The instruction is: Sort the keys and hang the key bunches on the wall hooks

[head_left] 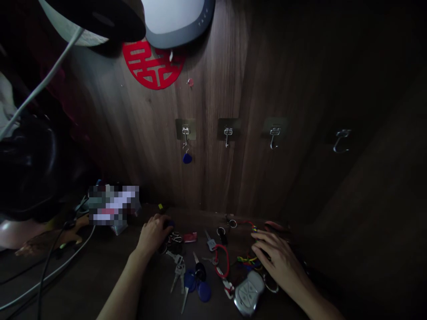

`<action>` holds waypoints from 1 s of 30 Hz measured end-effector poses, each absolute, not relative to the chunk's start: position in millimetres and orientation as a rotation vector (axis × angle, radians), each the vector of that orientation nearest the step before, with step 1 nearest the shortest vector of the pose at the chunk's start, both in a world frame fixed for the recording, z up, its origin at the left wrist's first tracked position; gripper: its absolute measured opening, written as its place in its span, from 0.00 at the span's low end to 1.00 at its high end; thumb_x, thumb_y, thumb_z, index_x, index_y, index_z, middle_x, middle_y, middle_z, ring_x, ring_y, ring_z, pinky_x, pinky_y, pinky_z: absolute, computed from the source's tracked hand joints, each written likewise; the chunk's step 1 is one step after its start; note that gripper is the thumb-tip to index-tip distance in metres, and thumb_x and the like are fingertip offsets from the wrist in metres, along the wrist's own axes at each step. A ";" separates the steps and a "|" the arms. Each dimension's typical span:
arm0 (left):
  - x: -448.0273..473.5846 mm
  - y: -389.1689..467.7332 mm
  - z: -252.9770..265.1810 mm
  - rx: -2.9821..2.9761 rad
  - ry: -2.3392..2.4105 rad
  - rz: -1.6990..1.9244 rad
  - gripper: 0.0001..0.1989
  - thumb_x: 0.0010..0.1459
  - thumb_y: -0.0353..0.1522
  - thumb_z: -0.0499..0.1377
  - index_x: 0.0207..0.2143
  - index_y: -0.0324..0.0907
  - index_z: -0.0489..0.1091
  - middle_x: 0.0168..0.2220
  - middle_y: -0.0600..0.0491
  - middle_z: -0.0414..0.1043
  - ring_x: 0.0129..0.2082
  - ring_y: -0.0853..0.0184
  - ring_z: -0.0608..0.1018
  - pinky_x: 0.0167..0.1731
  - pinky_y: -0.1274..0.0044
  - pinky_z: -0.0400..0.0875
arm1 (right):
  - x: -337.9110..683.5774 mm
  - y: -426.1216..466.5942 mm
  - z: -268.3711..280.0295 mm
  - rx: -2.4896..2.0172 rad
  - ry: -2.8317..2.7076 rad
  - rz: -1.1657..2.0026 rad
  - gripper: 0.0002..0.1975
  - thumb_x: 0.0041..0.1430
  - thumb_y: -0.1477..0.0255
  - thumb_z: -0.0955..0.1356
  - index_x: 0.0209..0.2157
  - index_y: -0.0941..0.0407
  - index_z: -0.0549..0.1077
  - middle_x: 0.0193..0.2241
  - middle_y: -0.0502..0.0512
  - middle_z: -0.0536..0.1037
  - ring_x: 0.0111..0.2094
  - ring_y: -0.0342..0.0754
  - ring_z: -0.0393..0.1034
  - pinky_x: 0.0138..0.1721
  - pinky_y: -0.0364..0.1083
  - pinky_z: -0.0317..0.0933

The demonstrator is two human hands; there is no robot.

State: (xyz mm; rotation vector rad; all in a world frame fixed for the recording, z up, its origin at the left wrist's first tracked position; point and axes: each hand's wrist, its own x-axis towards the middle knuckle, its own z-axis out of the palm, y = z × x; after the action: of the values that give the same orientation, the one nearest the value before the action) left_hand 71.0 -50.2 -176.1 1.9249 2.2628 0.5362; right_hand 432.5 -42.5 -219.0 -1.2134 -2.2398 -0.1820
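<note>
My left hand (pixel 151 235) rests at the left of the spread of keys, thumb and fingers closed around a small blue key fob (pixel 170 224). Below it lie a metal clasp (pixel 175 238) and a bunch of silver keys (pixel 179 270). My right hand (pixel 271 255) is open, its fingers stretched over a braided multicoloured cord (pixel 250 261). A silver remote (pixel 248 293) lies just below that hand. Between the hands are a red loop (pixel 223 262), round blue fobs (pixel 204 291) and a black-headed key (pixel 200 270).
Metal hooks (pixel 228 133) line the wooden wall; a blue tag (pixel 187 158) hangs from the leftmost. Above are a red paper cutout (pixel 153 66) and a grey-rimmed object (pixel 180 26). Cables (pixel 66 269), a black bag (pixel 30 164) and a blurred packet (pixel 113 205) occupy the left side.
</note>
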 end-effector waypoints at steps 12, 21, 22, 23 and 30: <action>66.6 -43.2 -177.6 1.561 1.991 1.198 0.07 0.53 0.34 0.54 0.28 0.47 0.56 0.26 0.57 0.69 0.30 0.62 0.78 0.30 0.75 0.66 | 431.9 -42.4 -220.6 -1.206 -2.204 -0.175 0.11 0.60 0.68 0.62 0.32 0.50 0.76 0.41 0.54 0.79 0.46 0.53 0.71 0.45 0.54 0.64; 91.8 -43.0 -171.0 1.125 1.450 1.490 0.19 0.49 0.48 0.56 0.31 0.47 0.51 0.27 0.57 0.74 0.23 0.62 0.81 0.25 0.72 0.74 | 422.2 -49.5 -200.1 -1.074 -2.119 -0.093 0.12 0.62 0.68 0.61 0.30 0.51 0.75 0.34 0.53 0.79 0.39 0.52 0.74 0.46 0.56 0.63; 95.3 -44.8 -168.1 1.061 1.373 1.515 0.20 0.47 0.48 0.58 0.31 0.47 0.52 0.27 0.57 0.73 0.24 0.63 0.81 0.26 0.72 0.74 | 418.2 -51.9 -194.0 -1.061 -2.118 -0.063 0.12 0.62 0.68 0.61 0.30 0.51 0.75 0.33 0.53 0.79 0.39 0.51 0.74 0.47 0.55 0.63; 98.9 -46.6 -165.1 0.990 1.281 1.539 0.21 0.45 0.48 0.60 0.30 0.46 0.54 0.26 0.59 0.72 0.25 0.63 0.81 0.27 0.74 0.73 | 413.4 -54.4 -187.1 -1.051 -2.122 -0.026 0.12 0.62 0.68 0.61 0.30 0.51 0.75 0.32 0.52 0.79 0.38 0.50 0.74 0.47 0.55 0.63; 123.3 -56.7 -150.6 0.813 0.803 1.592 0.19 0.45 0.42 0.65 0.29 0.44 0.59 0.23 0.63 0.65 0.20 0.76 0.71 0.24 0.83 0.67 | 367.8 -60.1 -142.3 -1.100 -2.090 0.549 0.10 0.61 0.68 0.62 0.33 0.50 0.76 0.34 0.50 0.80 0.39 0.49 0.73 0.44 0.48 0.63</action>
State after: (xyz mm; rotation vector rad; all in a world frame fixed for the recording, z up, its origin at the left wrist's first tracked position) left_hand 123.3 -56.7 -150.6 0.8130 0.8029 1.5919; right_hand 367.8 -60.1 -142.3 -1.0999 -2.0896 0.5494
